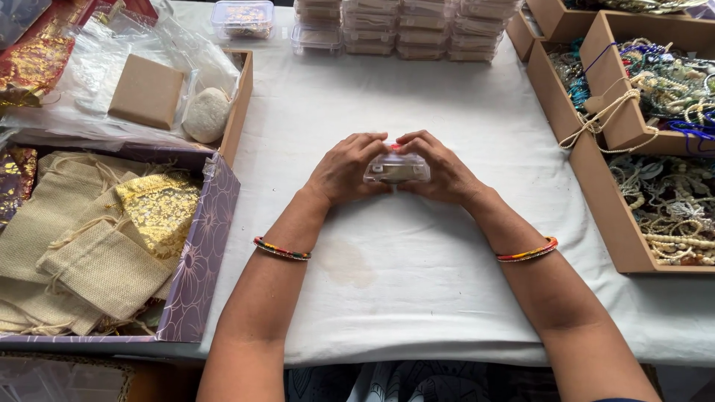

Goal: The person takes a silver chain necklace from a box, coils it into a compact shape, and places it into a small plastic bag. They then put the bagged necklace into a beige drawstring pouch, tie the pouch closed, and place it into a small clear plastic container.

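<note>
A small clear plastic box [396,170] with something pale inside is held between both hands above the white tablecloth [417,268]. My left hand [344,170] grips its left end, fingers curled over the top. My right hand [441,170] grips the right end the same way. Each wrist wears a striped beaded bangle.
Stacks of clear plastic boxes [402,28] line the far edge. A purple box [199,253] of burlap and gold pouches stands at left, with a cardboard tray [240,97] of plastic bags and a stone behind it. Cardboard trays [596,186] of bead jewellery fill the right.
</note>
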